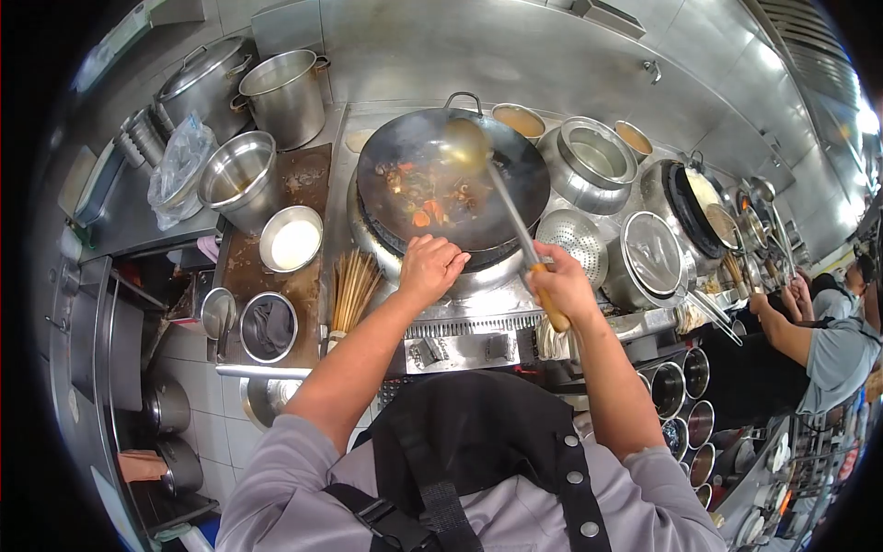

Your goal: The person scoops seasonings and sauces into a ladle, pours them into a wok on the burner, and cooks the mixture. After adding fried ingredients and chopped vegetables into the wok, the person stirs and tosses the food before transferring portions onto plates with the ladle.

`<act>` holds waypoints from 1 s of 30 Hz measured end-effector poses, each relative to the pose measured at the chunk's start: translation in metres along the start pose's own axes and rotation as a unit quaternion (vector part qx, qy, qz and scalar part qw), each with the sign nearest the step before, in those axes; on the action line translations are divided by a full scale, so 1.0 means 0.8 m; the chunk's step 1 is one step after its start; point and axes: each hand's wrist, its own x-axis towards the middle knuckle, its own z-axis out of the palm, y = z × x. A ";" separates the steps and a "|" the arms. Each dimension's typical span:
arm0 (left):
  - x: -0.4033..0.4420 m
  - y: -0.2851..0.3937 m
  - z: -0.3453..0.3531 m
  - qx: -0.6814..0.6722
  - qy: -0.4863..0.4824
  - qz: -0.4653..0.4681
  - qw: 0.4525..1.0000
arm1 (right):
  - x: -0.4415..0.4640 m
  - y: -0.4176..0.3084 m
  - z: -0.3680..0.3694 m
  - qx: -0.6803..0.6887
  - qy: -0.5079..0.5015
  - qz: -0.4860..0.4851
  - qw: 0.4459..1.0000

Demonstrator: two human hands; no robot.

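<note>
A large dark wok [386, 152] sits on the stove, with chopped food [432, 198] including orange pieces in it and some steam above. My right hand [563, 283] is wrapped round the wooden handle of a long ladle [510, 207]. The ladle's bowl, blurred, is over the far part of the wok. At the wok's near edge is my left hand [431, 270], its fingers bent together against the rim; whether it grips the rim or something on it is hidden.
Left: a bowl of white contents [294, 241], a steel pot [239, 179], a bundle of bamboo sticks [352, 285]. Right: a perforated strainer [570, 241], a lidded pot [593, 156], a mesh-covered pot [651, 258]. Co-workers [832, 322] stand at the far right.
</note>
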 end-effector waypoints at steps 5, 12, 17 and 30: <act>0.001 -0.001 0.001 0.001 -0.001 -0.003 1.000 | -0.032 0.039 -0.011 -0.192 0.092 -0.030 0.977; 0.000 -0.001 0.003 0.009 -0.004 0.001 1.000 | -0.104 -0.027 -0.003 -0.033 0.014 0.030 0.999; -0.004 0.001 0.003 0.004 0.006 0.000 1.000 | -0.118 0.027 -0.043 -0.134 0.052 -0.056 0.988; -0.002 0.001 0.002 0.001 0.010 0.002 1.000 | -0.185 -0.004 -0.031 0.075 0.032 -0.039 0.996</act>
